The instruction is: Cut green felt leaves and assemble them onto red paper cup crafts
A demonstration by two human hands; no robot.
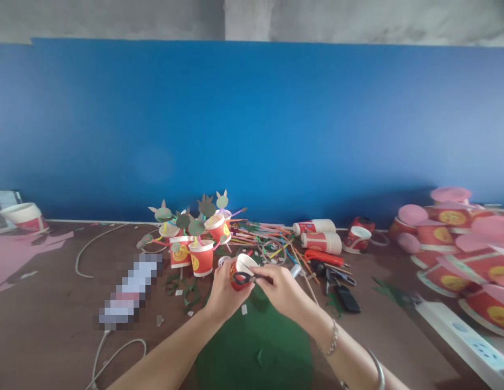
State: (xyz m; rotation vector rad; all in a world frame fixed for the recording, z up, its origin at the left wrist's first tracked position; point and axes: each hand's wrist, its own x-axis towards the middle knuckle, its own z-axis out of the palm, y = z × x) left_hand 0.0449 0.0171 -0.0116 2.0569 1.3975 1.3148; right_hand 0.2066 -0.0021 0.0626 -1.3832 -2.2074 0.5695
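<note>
My left hand (224,295) is wrapped round a red-and-white paper cup (245,262), its white opening facing up and toward me. Dark-handled scissors (240,278) lie across the front of the cup, gripped by my right hand (276,280). One handle loop shows against the cup; I cannot make out the blades. Beneath both hands a dark green sheet (255,346) is spread on the brown table (52,325). Just left of my left hand stand several similar cups (202,258) with green paper animal heads (162,213) and coloured straws attached.
Behind my hands lie loose coloured sticks (255,233) and paper scraps. To the right are stacked cups (320,244), an orange-red cutter (325,257), keys (347,277), a power strip (463,336) and a pile of pink-trimmed cups (450,235). A phone (132,290) with a cable lies left.
</note>
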